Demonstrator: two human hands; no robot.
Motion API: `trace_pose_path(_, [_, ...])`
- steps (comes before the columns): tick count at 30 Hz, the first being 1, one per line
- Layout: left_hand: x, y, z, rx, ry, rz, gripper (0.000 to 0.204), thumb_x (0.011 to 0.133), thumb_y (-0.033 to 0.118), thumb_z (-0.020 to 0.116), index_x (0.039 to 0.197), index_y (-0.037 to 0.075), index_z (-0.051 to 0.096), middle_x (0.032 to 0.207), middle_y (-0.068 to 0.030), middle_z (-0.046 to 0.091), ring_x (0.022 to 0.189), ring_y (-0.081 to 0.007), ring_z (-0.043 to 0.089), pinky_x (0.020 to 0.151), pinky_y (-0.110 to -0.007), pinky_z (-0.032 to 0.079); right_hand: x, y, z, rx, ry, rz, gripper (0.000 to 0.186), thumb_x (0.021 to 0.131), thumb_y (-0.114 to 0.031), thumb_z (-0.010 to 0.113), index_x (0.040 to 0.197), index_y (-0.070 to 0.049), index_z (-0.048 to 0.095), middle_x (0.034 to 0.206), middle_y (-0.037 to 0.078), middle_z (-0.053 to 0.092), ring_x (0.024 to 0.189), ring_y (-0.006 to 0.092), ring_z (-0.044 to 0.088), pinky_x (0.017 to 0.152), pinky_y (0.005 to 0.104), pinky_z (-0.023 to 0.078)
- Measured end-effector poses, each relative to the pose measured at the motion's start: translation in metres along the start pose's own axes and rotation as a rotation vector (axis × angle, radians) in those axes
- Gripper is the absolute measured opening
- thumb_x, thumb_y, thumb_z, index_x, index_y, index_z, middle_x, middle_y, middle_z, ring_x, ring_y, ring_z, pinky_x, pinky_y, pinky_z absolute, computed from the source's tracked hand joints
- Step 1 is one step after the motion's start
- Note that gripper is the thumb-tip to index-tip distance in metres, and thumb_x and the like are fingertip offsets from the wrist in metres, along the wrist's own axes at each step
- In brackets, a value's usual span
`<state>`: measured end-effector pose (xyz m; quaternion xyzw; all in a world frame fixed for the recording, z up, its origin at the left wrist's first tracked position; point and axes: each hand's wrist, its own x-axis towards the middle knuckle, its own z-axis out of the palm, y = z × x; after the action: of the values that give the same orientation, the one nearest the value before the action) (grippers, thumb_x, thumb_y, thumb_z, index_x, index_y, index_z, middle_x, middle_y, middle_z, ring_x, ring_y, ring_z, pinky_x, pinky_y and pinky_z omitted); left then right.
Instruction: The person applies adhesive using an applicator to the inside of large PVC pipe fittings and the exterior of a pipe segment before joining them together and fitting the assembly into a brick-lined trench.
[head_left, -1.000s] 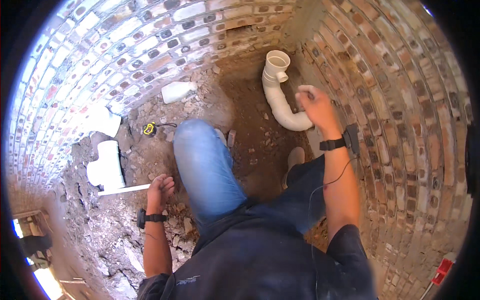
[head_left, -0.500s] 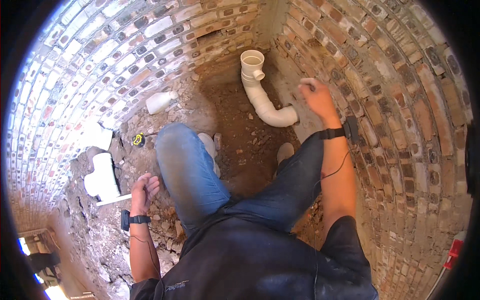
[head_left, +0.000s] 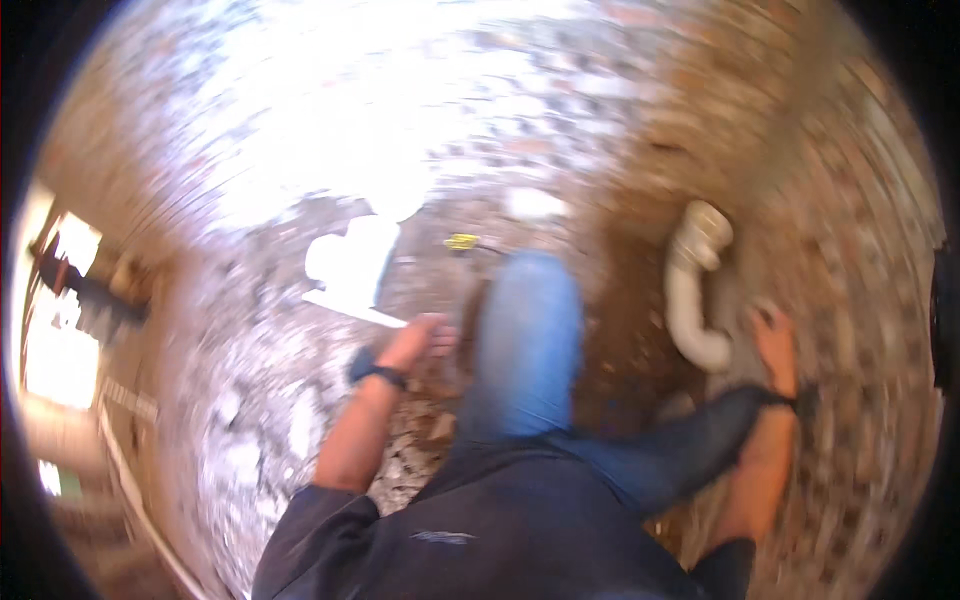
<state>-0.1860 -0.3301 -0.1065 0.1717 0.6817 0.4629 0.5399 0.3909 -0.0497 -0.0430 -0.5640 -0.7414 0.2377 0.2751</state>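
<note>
Motion blurs the whole view. My left hand [head_left: 428, 338] hangs beside the near end of a thin white strip [head_left: 345, 305]; whether its smeared fingers grip it I cannot tell. Beyond the strip lie white pipe fittings [head_left: 350, 265], washed out by light. My right hand [head_left: 772, 335] is beside the curved cream pipe [head_left: 688, 310], which has an upturned socket and side branch. Its fingers are too smeared to read. A yellow-and-black tape measure [head_left: 460, 243] lies past my bent left knee [head_left: 525, 320].
Brick walls [head_left: 540, 100] rise around the rubble-strewn dirt [head_left: 250, 400] and a darker dug hollow [head_left: 630, 350]. A pale plastic container [head_left: 532, 205] lies near the far wall. Bright openings [head_left: 65, 360] and a long pale pipe or pole [head_left: 140, 500] show at the left.
My head has swung left, so the scene slides rightward, bringing more of the bright openings into view and blurring everything. My right hand now appears lower, still beside the curved pipe.
</note>
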Motion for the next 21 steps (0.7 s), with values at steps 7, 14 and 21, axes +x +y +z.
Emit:
trace_pose_path(7, [0.002, -0.005, 0.018, -0.053, -0.069, 0.007, 0.033, 0.101, 0.028, 0.054, 0.12, 0.002, 0.058, 0.108, -0.0124, 0.068, 0.094, -0.0209, 0.067, 0.084, -0.035, 0.057, 0.011, 0.016, -0.003, -0.109, -0.114, 0.067, 0.037, 0.092, -0.022, 0.064, 0.121, 0.001, 0.065, 0.117, 0.02, 0.067, 0.107, 0.0325, 0.063, 0.096, 0.0418, 0.047])
trace_pose_path(14, [0.067, -0.047, 0.014, -0.149, -0.115, -0.135, 0.035, 0.095, 0.032, 0.059, 0.121, 0.007, 0.058, 0.105, -0.0117, 0.07, 0.087, -0.0212, 0.068, 0.078, -0.034, 0.057, 0.027, -0.004, -0.011, -0.322, -0.097, -0.073, 0.037, 0.086, -0.029, 0.068, 0.112, -0.002, 0.068, 0.103, 0.022, 0.07, 0.098, 0.0388, 0.066, 0.086, 0.044, 0.051])
trace_pose_path(21, [0.144, -0.004, 0.127, 0.01, -0.344, -0.124, 0.036, 0.098, 0.028, 0.053, 0.126, 0.005, 0.057, 0.113, -0.0165, 0.069, 0.1, -0.0273, 0.067, 0.089, -0.04, 0.055, 0.03, 0.031, -0.061, -0.37, -0.228, 0.341, 0.046, 0.083, -0.032, 0.072, 0.115, 0.001, 0.067, 0.101, 0.023, 0.069, 0.093, 0.0358, 0.066, 0.082, 0.0448, 0.052])
